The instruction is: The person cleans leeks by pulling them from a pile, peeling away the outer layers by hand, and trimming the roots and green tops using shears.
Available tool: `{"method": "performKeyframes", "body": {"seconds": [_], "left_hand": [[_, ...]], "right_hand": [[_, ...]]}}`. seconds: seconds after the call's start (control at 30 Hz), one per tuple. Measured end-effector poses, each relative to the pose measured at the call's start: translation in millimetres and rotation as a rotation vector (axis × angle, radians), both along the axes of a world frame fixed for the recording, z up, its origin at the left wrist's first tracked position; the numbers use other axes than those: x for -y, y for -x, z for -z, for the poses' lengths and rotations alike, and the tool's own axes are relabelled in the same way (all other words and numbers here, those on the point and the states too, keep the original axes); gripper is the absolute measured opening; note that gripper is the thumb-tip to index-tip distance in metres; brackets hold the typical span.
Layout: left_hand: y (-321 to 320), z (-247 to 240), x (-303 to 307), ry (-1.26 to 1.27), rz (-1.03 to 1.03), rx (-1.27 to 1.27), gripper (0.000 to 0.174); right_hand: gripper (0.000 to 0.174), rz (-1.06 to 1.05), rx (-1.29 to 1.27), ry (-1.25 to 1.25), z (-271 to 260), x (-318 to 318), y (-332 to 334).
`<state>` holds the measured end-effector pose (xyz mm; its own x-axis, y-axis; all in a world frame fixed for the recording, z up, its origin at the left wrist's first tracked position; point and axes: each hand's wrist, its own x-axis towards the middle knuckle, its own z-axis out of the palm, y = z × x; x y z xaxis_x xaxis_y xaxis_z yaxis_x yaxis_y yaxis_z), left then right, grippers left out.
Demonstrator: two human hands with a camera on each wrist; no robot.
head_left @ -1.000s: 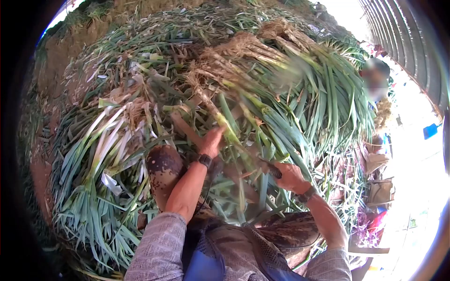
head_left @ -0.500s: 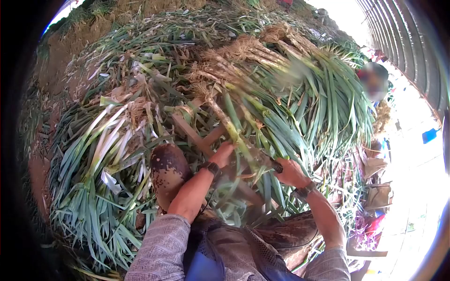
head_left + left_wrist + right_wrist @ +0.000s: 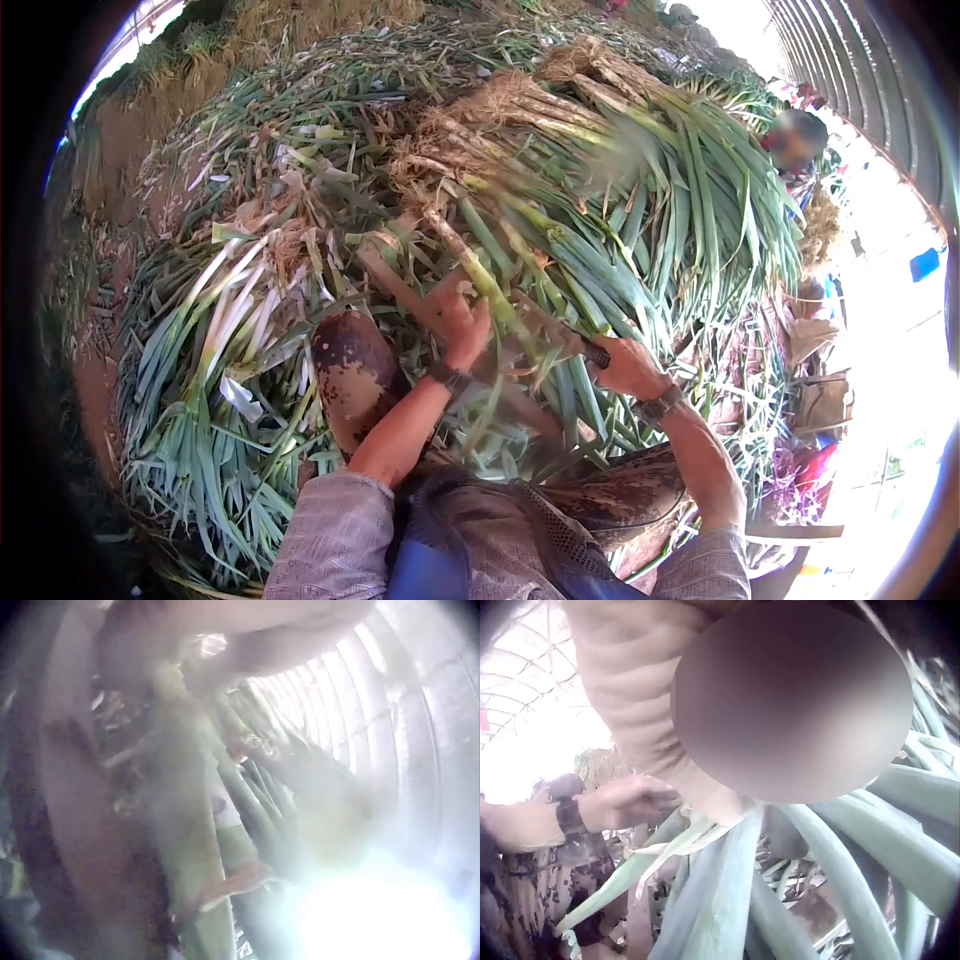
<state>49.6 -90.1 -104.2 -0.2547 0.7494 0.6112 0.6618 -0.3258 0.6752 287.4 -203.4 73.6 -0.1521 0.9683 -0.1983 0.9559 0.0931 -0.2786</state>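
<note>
A leek is seen at the middle of the scene, its roots toward the far left and its green end toward the near right. The left hand is placed at the left side of its stalk, with the fingers bent; whether the stalk is grasped by them cannot be told, as the left wrist view is hazed. By the right hand, the black handle of a knife is gripped, and the blade is pointed left and away, at the green end of the leek. A dark band is worn on each wrist.

To the left of the left hand, flat brown slats are crossed among loose leaves. On the far right, a pile of unpeeled leeks is spread, the roots lying toward the far left. On the left, white-stemmed leeks are laid beside a knee in mottled trousers. Another person is seen at the far right, near a ribbed wall.
</note>
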Motion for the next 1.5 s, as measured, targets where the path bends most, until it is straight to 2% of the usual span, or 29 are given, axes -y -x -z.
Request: {"method": "performKeyframes", "body": {"seconds": [0.07, 0.1, 0.13, 0.2, 0.23, 0.27, 0.33, 0.43, 0.47, 0.53, 0.63, 0.67, 0.73, 0.8, 0.87, 0.9, 0.93, 1.0, 1.03, 1.07, 1.13, 1.17, 1.2, 1.27, 1.3, 1.33, 1.4, 1.47, 1.5], "left_hand": [[7, -34, 14, 0.318, 0.483, 0.444, 0.026], [4, -42, 21, 0.477, 0.716, 0.660, 0.024], [1, -38, 20, 0.476, 0.714, 0.651, 0.024], [-4, -32, 16, 0.710, 0.744, 0.565, 0.022], [-5, -43, 17, 0.689, 0.695, 0.466, 0.021], [-9, -19, 9, 0.689, 0.692, 0.455, 0.021], [-19, 53, -10, 0.615, 0.516, 0.473, 0.021], [-2, -19, 23, 0.704, 0.605, 0.520, 0.020], [0, -9, 23, 0.702, 0.608, 0.513, 0.020], [3, 13, 14, 0.834, 0.590, 0.681, 0.020], [-4, 19, 9, 0.812, 0.544, 0.740, 0.021], [-9, 13, 10, 0.809, 0.548, 0.733, 0.021], [-23, 9, 15, 0.665, 0.404, 0.574, 0.023], [-24, 12, 14, 0.607, 0.412, 0.519, 0.024], [-24, 4, 11, 0.750, 0.455, 0.717, 0.023], [-28, -5, 10, 0.845, 0.424, 0.895, 0.023], [-28, -8, 7, 0.847, 0.425, 0.895, 0.023], [-26, -12, 2, 0.975, 0.440, 1.327, 0.032], [-26, -10, -4, 1.002, 0.452, 1.395, 0.031], [-27, -7, -6, 1.000, 0.457, 1.395, 0.031], [-24, 1, -3, 0.749, 0.725, 1.741, 0.040], [-17, 74, -27, 0.592, 0.815, 1.382, 0.044], [-15, 72, -26, 0.596, 0.808, 1.383, 0.044], [-9, 32, -25, 0.630, 0.805, 1.557, 0.043], [-11, -22, -11, 0.585, 0.783, 1.740, 0.042], [-11, -38, -11, 0.578, 0.785, 1.740, 0.042], [-11, -53, -15, 0.597, 0.656, 1.819, 0.041], [0, -42, -27, 0.579, 0.724, 1.898, 0.032], [9, -33, -41, 0.608, 0.721, 1.682, 0.027]], "right_hand": [[0.028, 0.036, 0.019, 0.017, 3, 4, -4], [0.028, -0.022, -0.022, 0.027, 7, 6, -10], [0.029, -0.083, -0.059, 0.030, 6, 4, -12], [0.029, -0.062, -0.034, 0.060, 6, 4, -14], [0.030, -0.068, -0.038, 0.075, 10, 4, -18], [0.034, -0.072, -0.042, 0.094, 14, 5, -20], [0.033, -0.063, -0.036, 0.124, 14, 5, -21], [0.032, 0.003, -0.093, 0.023, 12, 7, -29], [0.032, 0.001, -0.088, 0.021, 9, 8, -33], [0.032, -0.001, -0.090, 0.011, 7, 9, -36], [0.033, -0.002, -0.066, 0.019, 10, 14, -37], [0.031, -0.016, -0.090, -0.010, 11, 14, -37], [0.031, -0.023, -0.115, -0.036, 14, 15, -40], [0.030, -0.084, -0.085, -0.006, 21, 14, -44], [0.031, -0.121, -0.077, -0.014, 25, 13, -44], [0.029, -0.062, -0.073, 0.009, 22, 12, -41], [0.028, -0.004, -0.068, 0.033, 17, 12, -39], [0.028, 0.019, -0.077, 0.064, 14, 13, -40], [0.029, -0.013, -0.085, 0.042, 13, 14, -39], [0.030, -0.045, -0.094, 0.020, 13, 13, -39], [0.030, -0.060, -0.168, 0.052, 9, 17, -41], [0.031, -0.047, -0.238, 0.028, 9, 19, -40], [0.031, -0.036, -0.306, 0.002, 9, 21, -38], [0.031, -0.031, -0.277, -0.013, 6, 20, -31], [0.031, -0.083, -0.199, -0.006, 7, 20, -28], [0.030, -0.134, -0.121, 0.000, 8, 20, -26], [0.028, -0.160, -0.127, -0.046, 14, 17, -26], [0.027, -0.044, -0.235, -0.101, 7, 14, -23], [0.026, -0.045, -0.206, -0.051, 1, 14, -24]]}}
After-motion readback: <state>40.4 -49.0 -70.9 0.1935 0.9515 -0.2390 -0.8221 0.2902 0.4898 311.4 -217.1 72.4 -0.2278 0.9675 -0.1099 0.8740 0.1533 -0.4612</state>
